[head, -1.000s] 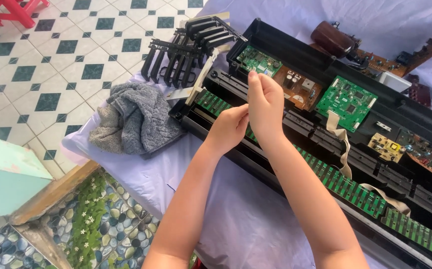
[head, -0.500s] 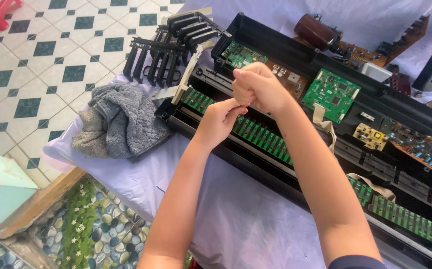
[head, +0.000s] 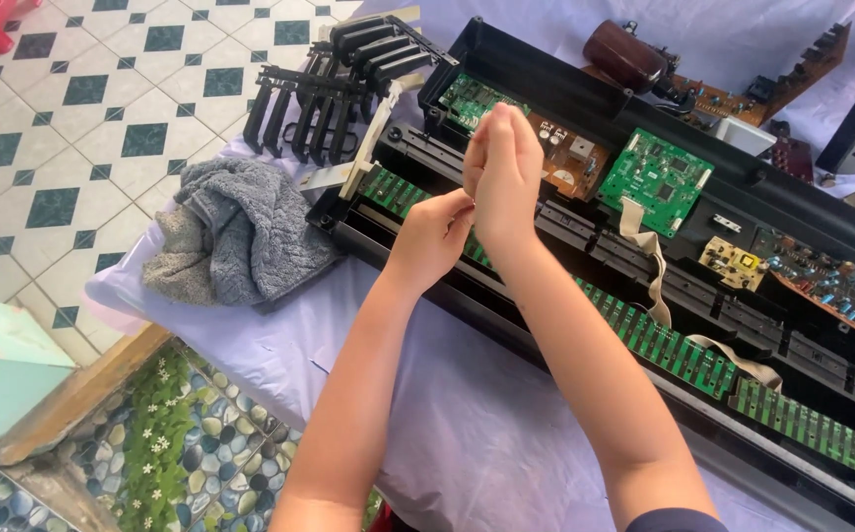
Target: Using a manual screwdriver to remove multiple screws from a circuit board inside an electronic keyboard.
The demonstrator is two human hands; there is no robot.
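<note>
Both hands meet above the opened keyboard chassis [head: 585,246] – a long black shell lying aslant on a pale lilac cloth [head: 467,433]. The right hand [head: 501,177] is raised with its back to the camera, fingers curled together and pointing up; the left hand [head: 432,236] sits just below and to the left of it, fingertips pressed against the right palm's edge. Whether either hand pinches something small cannot be told, since the fingers hide whatever lies between them.

Directly beneath the hands runs the green contact strip [head: 664,345], a narrow circuit board stretching along the chassis's front edge – near the fingers but apart from them. Behind the hands lie a green circuit board [head: 659,177] and a brown board [head: 570,158] inside the shell. A cluster of black piano keys [head: 339,84] rests at the chassis's far left end. A grey towel [head: 235,232] is bunched on the cloth to the left, well clear of both hands. Chequered floor tiles [head: 72,128] show beyond.
</note>
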